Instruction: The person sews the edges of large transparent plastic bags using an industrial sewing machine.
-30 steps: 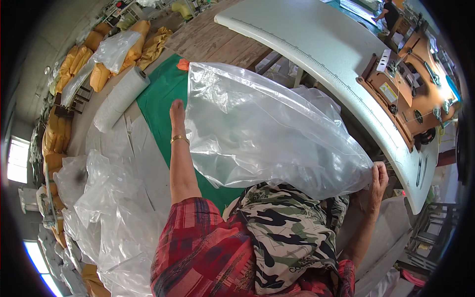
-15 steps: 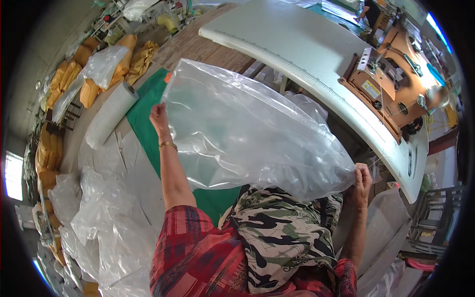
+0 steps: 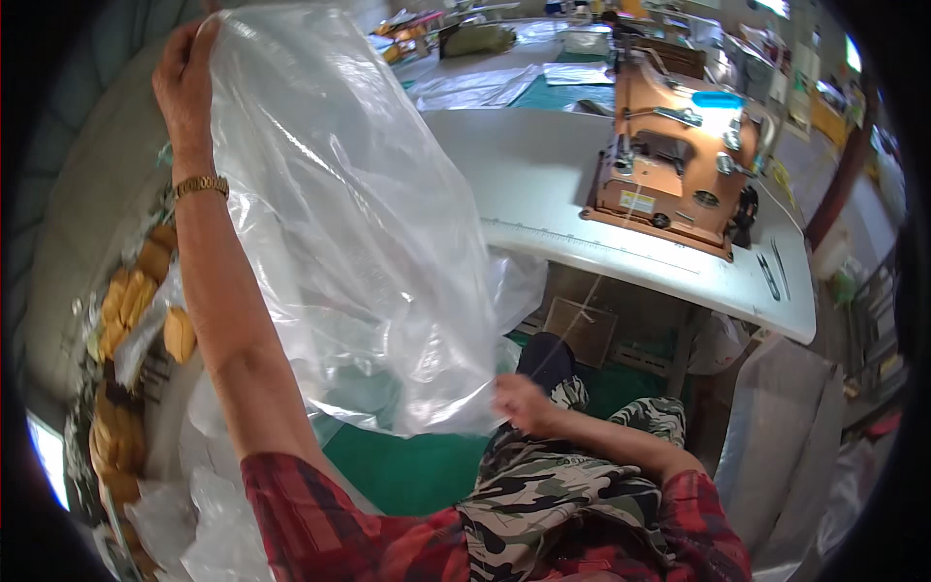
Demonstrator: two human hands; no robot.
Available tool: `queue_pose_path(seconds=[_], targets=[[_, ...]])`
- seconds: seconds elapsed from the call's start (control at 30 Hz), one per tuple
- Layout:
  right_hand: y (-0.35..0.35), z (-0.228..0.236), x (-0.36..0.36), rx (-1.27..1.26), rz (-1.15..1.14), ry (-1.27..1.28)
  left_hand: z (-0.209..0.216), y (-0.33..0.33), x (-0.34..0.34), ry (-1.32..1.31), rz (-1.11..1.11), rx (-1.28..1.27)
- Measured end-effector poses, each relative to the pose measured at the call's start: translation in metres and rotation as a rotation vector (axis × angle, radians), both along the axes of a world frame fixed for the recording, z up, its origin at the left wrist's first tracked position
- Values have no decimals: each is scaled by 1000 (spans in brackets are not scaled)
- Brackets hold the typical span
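Observation:
A large clear plastic sheet (image 3: 359,184) hangs between my hands, creased and shiny, its lower edge above a green cloth (image 3: 398,470). Raised high at the far left, my left hand (image 3: 184,82) is closed on the sheet's top corner. My right hand (image 3: 524,403), a little blurred, grips the lower right corner, close to my camouflage-patterned apron (image 3: 543,495). I cannot tell whether the plastic is a single layer or a bag.
A white table (image 3: 529,179) with a ruler scale along its edge carries an orange-brown sewing machine (image 3: 669,165). Tweezers and thread snips (image 3: 768,276) lie at its right end. Stuffed yellow sacks (image 3: 126,306) and more loose plastic (image 3: 218,533) are on the left.
My left hand has gone up and left, and my right hand has moved left toward my middle. The sheet has swung from lying across to hanging steeply. The view has turned right.

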State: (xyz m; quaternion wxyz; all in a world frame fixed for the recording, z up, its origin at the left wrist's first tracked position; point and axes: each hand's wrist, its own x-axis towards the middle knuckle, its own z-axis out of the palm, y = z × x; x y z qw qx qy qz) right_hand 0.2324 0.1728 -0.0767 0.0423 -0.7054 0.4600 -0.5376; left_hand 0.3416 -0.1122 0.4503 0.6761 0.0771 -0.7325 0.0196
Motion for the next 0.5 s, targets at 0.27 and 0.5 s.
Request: queue_pose_path(seconds=[0.27, 0.5], targets=[[2, 91, 11, 821, 622, 489, -65, 77, -88, -405, -572, 194], [73, 220, -122, 39, -127, -31, -180, 96, -109, -650, -765, 460]])
